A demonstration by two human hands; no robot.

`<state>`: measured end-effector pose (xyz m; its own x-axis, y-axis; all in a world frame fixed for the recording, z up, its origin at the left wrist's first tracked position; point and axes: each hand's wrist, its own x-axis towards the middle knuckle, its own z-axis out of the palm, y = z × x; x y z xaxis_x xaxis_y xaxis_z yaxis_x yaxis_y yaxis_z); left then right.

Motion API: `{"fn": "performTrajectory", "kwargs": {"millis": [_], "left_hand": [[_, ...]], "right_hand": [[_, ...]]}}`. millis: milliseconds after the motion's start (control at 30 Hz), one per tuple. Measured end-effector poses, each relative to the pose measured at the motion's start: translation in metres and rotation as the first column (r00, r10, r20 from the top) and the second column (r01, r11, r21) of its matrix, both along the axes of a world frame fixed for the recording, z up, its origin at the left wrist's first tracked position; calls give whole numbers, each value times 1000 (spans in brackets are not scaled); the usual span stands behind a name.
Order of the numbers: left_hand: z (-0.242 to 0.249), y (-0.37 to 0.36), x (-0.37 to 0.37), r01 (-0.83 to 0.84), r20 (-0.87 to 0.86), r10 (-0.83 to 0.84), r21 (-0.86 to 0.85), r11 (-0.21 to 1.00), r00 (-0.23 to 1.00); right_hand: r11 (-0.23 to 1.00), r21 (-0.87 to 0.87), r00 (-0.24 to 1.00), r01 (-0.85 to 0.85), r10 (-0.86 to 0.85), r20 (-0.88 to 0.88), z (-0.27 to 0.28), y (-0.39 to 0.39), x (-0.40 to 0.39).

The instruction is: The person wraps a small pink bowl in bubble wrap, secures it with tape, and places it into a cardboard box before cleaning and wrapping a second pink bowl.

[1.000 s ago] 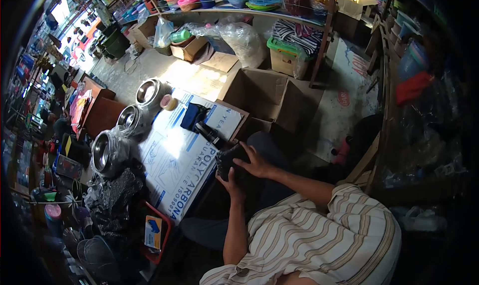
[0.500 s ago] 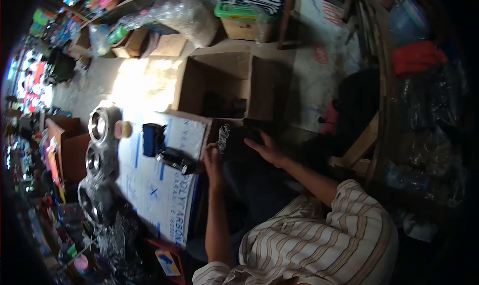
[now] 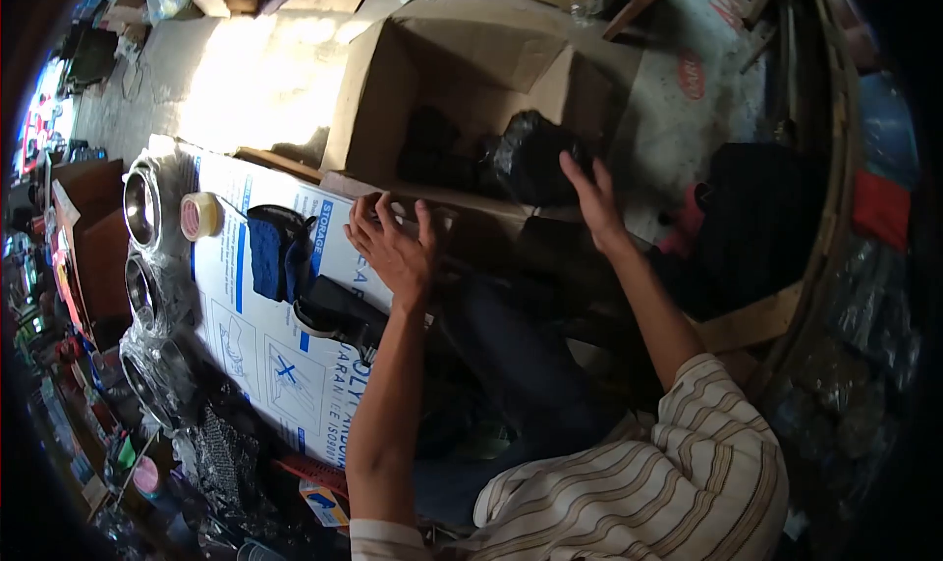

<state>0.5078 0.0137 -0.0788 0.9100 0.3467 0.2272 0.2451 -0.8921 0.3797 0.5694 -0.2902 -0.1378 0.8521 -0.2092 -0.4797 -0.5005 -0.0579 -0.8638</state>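
Concrete floor (image 3: 250,99) across the far side, strongly sunlit at far left. White printed board (image 3: 280,325) lies left of the person; an open carton (image 3: 359,104) stands at its far right end, mouth up.

Hands: left hand (image 3: 395,252) is wide, fingers spread and bent, over the board's far right edge; contact cannot be told. Right hand (image 3: 596,202) is wide too, thumb and fingers apart, at the right side of a black wrapped bundle (image 3: 530,158); whether the fingertips touch it, cannot tell.

Bundle position: in the carton's mouth, at the near right, by the near wall. Axis: outline blocky, about as broad as long, so the long axis cannot be read; its glossy, creased top faces up.

Change: one second ago the bundle was between both hands above the lap. Now it is at the carton, by the right hand alone, and the left hand has parted from it.

Counts: one carton; one board; three metal bowls (image 3: 142,209) in plastic, in a row at left; one black tool (image 3: 342,308); one blue piece (image 3: 268,256); one tape roll (image 3: 199,215). Dark shapes inside the carton, left of the bundle: number unclear.
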Motion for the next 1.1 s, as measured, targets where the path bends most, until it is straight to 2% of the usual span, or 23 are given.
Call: {"fn": "performTrajectory", "kwargs": {"millis": [67,167,200,267,300,367,500,600,633,733,767,800,867,967,1100], "left_hand": [[1,3,5,-8,-44,8,3,1000,999],[-4,3,9,-40,-70,41,7,999,997],[-6,4,9,-53,-68,53,10,999,996],[-8,6,9,-66,-85,67,15,998,994],[-5,6,11,-59,-105,58,-6,998,993],[-5,7,13,-58,-105,55,-33,998,993],[-4,10,15,-50,-130,41,-62,997,991],[-2,12,17,-62,-144,50,-82,995,988],[-4,13,16,-62,-144,50,-79,995,988],[-5,15,16,-55,-147,43,-79,995,988],[-4,15,16,-62,-158,50,-74,995,986],[-5,15,16,-65,-160,53,-71,995,986],[-6,15,15,-64,-151,52,-72,995,987],[-6,15,15,-72,-161,60,-70,995,985],[-6,14,14,-61,-144,50,-69,996,988]], "right_hand": [[994,54,995,-97,95,31,31,38,39],[973,80,974,-219,222,-35,-5,82,87],[948,71,949,-311,314,-25,-60,89,104],[915,-134,922,-381,367,-120,-124,115,128],[912,-120,917,-393,379,-127,-136,130,136],[876,-218,881,-431,356,-311,-155,162,150],[830,-229,828,-509,398,-396,-248,192,168],[808,-187,780,-559,436,-449,-279,205,183],[797,-328,827,-508,344,-444,-286,217,182],[788,-270,789,-553,391,-474,-327,229,197],[766,-349,817,-539,376,-438,-342,234,198],[766,-345,815,-542,379,-438,-352,235,201],[815,-363,884,-451,352,-306,-367,230,202],[743,-393,835,-541,420,-357,-375,222,197],[809,-339,862,-481,365,-352,-306,226,187]]}}
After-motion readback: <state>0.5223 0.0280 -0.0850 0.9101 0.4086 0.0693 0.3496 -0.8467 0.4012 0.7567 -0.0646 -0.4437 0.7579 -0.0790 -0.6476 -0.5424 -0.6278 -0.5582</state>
